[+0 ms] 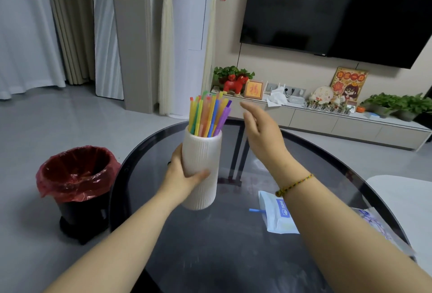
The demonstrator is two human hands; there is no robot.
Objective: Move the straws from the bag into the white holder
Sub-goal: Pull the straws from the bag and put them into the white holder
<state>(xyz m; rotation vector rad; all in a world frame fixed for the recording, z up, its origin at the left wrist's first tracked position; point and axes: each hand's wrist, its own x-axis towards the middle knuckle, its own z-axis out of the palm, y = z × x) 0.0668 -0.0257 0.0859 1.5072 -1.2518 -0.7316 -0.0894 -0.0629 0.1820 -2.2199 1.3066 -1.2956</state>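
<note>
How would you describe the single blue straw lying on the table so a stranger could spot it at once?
Start at the round dark glass table. On its right side lies a flat white and blue bag. The blue straw pokes out at the bag's left edge, flat on the glass, while all the other straws stand bunched in the white holder.

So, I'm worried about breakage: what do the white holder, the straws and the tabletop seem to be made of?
White holder: likely ceramic, possibly plastic; matte, with fine vertical ribbing and a thick rim.
Straws: plastic; thin, bright, slightly translucent tubes.
Tabletop: dark tinted glass, glossy; it shows reflections, and the frame beneath is visible through it.
</note>
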